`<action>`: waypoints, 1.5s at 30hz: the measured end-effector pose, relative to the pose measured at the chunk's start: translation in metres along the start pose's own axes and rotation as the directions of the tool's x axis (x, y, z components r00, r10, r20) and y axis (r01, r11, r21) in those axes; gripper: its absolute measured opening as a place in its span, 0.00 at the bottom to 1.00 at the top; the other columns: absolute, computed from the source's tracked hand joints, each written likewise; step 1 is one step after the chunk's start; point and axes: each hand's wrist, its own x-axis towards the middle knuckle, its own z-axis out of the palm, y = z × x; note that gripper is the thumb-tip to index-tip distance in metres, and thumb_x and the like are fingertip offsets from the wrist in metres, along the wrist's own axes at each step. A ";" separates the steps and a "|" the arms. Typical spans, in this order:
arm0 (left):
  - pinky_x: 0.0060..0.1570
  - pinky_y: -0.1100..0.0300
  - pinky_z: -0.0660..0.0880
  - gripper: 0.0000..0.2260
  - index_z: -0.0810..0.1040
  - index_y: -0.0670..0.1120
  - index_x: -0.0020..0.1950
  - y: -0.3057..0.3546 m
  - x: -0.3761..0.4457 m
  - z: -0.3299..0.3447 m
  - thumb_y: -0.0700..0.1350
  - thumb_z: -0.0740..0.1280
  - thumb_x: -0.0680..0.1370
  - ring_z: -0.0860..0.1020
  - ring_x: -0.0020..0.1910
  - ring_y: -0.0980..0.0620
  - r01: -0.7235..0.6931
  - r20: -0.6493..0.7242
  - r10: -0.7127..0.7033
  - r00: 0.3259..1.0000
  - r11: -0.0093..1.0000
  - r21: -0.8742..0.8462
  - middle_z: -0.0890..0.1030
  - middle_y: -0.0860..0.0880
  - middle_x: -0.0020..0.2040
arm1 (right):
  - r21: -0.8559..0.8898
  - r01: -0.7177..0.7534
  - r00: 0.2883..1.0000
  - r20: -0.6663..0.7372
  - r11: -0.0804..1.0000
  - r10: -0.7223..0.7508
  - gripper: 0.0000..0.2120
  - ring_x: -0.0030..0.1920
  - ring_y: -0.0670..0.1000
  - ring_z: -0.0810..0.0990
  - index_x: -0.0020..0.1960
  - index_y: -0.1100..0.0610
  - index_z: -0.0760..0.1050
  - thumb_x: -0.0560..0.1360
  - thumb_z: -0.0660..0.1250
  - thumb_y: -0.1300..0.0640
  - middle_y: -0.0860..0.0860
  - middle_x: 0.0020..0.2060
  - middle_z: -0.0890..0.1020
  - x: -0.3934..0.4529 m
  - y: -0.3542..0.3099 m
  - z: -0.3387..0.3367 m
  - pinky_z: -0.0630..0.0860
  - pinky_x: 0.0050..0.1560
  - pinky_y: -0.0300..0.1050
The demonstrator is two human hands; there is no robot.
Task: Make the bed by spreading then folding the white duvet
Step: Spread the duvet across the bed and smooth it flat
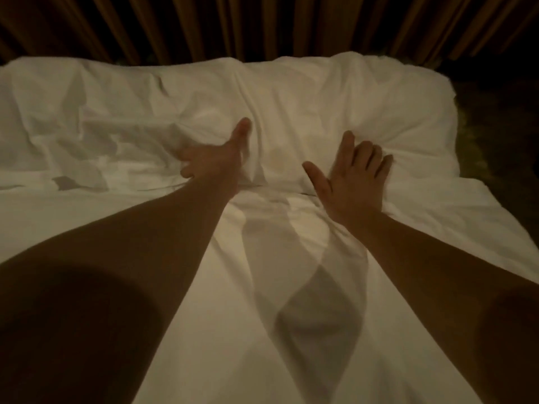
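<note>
Across the far half of the bed point(481, 228), the white duvet point(151, 106) is seen bunched in soft, rumpled folds, thinner at the left and puffier at the right. Near its middle, the left hand point(215, 156) is reached forward, thumb raised; its fingers seem curled into a fold, though the grip is blurred. Just beside it, the right hand point(354, 176) is laid flat on the cloth, fingers spread. Light, limp, yielding handling is to be expected; hold is best taken at an edge or corner. Brown curtains point(262, 24) are hung behind.
</note>
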 end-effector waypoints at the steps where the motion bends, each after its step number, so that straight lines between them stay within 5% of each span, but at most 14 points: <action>1: 0.69 0.43 0.70 0.68 0.43 0.39 0.80 -0.003 0.003 0.006 0.81 0.68 0.58 0.69 0.71 0.36 -0.018 -0.001 0.018 1.000 1.000 -0.007 0.64 0.38 0.75 | 0.020 0.055 0.998 -0.044 0.998 -0.054 0.48 0.68 0.70 0.67 0.78 0.64 0.57 0.77 0.42 0.26 0.69 0.67 0.69 0.002 -0.003 0.004 0.59 0.70 0.74; 6: 0.73 0.53 0.63 0.66 0.39 0.32 0.78 -0.016 0.022 0.031 0.76 0.69 0.65 0.65 0.75 0.40 -0.095 -0.017 0.094 0.995 0.993 -0.068 0.62 0.39 0.77 | -0.062 0.314 0.943 -0.098 0.947 -0.319 0.46 0.60 0.65 0.72 0.75 0.62 0.62 0.77 0.44 0.25 0.64 0.60 0.74 0.004 -0.018 0.025 0.64 0.69 0.66; 12: 0.55 0.69 0.65 0.40 0.69 0.42 0.73 -0.030 0.032 0.031 0.60 0.79 0.69 0.76 0.66 0.49 -0.213 -0.066 0.203 0.977 0.941 -0.262 0.78 0.48 0.66 | -0.103 0.305 0.952 0.054 0.947 -0.301 0.41 0.48 0.62 0.79 0.57 0.58 0.72 0.76 0.39 0.25 0.58 0.48 0.81 0.009 -0.022 0.030 0.73 0.52 0.56; 17: 0.54 0.67 0.73 0.35 0.76 0.42 0.66 -0.021 0.008 0.010 0.60 0.80 0.66 0.79 0.56 0.51 -0.227 -0.123 0.201 0.972 0.935 -0.271 0.81 0.51 0.57 | -0.077 0.378 0.922 0.127 0.923 -0.367 0.37 0.43 0.61 0.82 0.52 0.56 0.72 0.74 0.43 0.25 0.56 0.41 0.82 0.018 -0.017 -0.008 0.65 0.39 0.49; 20: 0.48 0.73 0.66 0.31 0.75 0.45 0.67 -0.008 -0.012 -0.010 0.58 0.79 0.70 0.74 0.53 0.56 -0.237 -0.097 0.217 0.971 0.918 -0.317 0.78 0.54 0.54 | -0.117 0.424 0.905 0.091 0.898 -0.415 0.39 0.42 0.61 0.81 0.51 0.57 0.74 0.74 0.43 0.25 0.57 0.42 0.81 0.022 -0.017 -0.051 0.65 0.40 0.48; 24: 0.54 0.63 0.73 0.31 0.73 0.44 0.67 0.032 -0.055 -0.053 0.57 0.77 0.72 0.77 0.53 0.53 -0.271 -0.088 0.258 0.962 0.865 -0.422 0.77 0.53 0.53 | -0.181 0.455 0.890 0.049 0.872 -0.454 0.39 0.36 0.56 0.72 0.47 0.55 0.70 0.72 0.39 0.23 0.53 0.34 0.71 0.035 -0.020 -0.137 0.68 0.39 0.50; 31: 0.49 0.63 0.70 0.38 0.69 0.42 0.72 0.088 -0.160 -0.174 0.61 0.76 0.71 0.73 0.49 0.55 -0.302 -0.170 0.249 0.953 0.767 -0.566 0.73 0.54 0.49 | -0.288 0.548 0.809 -0.057 0.785 -0.585 0.38 0.31 0.53 0.70 0.44 0.55 0.68 0.72 0.41 0.22 0.51 0.31 0.69 0.012 -0.049 -0.338 0.69 0.39 0.51; 35: 0.31 0.67 0.70 0.30 0.70 0.47 0.75 0.091 -0.237 -0.257 0.59 0.67 0.76 0.74 0.37 0.57 -0.332 -0.163 0.328 0.931 0.569 -0.752 0.80 0.52 0.49 | -0.241 0.614 0.752 -0.110 0.752 -0.650 0.36 0.30 0.50 0.68 0.44 0.55 0.69 0.73 0.44 0.22 0.52 0.32 0.71 -0.038 -0.054 -0.431 0.65 0.38 0.50; 37: 0.26 0.68 0.69 0.22 0.71 0.55 0.70 0.075 -0.276 -0.285 0.59 0.68 0.78 0.76 0.36 0.57 -0.324 -0.233 0.229 0.945 0.555 -0.766 0.80 0.56 0.48 | -0.229 0.640 0.737 -0.088 0.733 -0.670 0.38 0.31 0.50 0.68 0.45 0.55 0.71 0.72 0.45 0.22 0.51 0.32 0.70 -0.072 -0.054 -0.467 0.65 0.37 0.50; 38: 0.27 0.69 0.71 0.15 0.74 0.56 0.61 0.065 -0.294 -0.297 0.59 0.70 0.78 0.77 0.35 0.59 -0.342 -0.259 0.228 0.939 0.516 -0.786 0.81 0.57 0.50 | -0.236 0.655 0.726 -0.067 0.718 -0.684 0.39 0.31 0.51 0.68 0.46 0.55 0.72 0.71 0.44 0.21 0.51 0.32 0.69 -0.091 -0.052 -0.481 0.66 0.38 0.50; 40: 0.37 0.67 0.78 0.12 0.74 0.53 0.53 0.025 -0.329 -0.313 0.56 0.73 0.77 0.79 0.35 0.63 -0.307 -0.189 0.249 0.950 0.628 -0.715 0.82 0.55 0.57 | -0.235 0.675 0.719 -0.003 0.699 -0.695 0.42 0.32 0.52 0.68 0.48 0.55 0.73 0.67 0.41 0.20 0.50 0.32 0.68 -0.138 -0.048 -0.500 0.65 0.38 0.49; 43: 0.60 0.52 0.79 0.42 0.71 0.44 0.71 -0.071 -0.353 -0.317 0.62 0.81 0.64 0.82 0.55 0.53 -0.263 -0.160 0.216 0.963 0.632 -0.729 0.82 0.49 0.62 | -0.213 0.705 0.709 0.191 0.677 -0.679 0.47 0.40 0.56 0.74 0.56 0.51 0.73 0.61 0.36 0.20 0.52 0.39 0.74 -0.222 -0.033 -0.479 0.65 0.41 0.48; 45: 0.67 0.49 0.74 0.48 0.70 0.39 0.74 -0.146 -0.357 -0.304 0.66 0.79 0.63 0.78 0.65 0.46 -0.296 -0.228 0.196 0.954 0.747 -0.595 0.79 0.43 0.66 | -0.124 0.720 0.682 0.307 0.683 -0.664 0.46 0.51 0.58 0.78 0.61 0.51 0.71 0.63 0.37 0.21 0.54 0.51 0.79 -0.283 -0.018 -0.426 0.66 0.45 0.49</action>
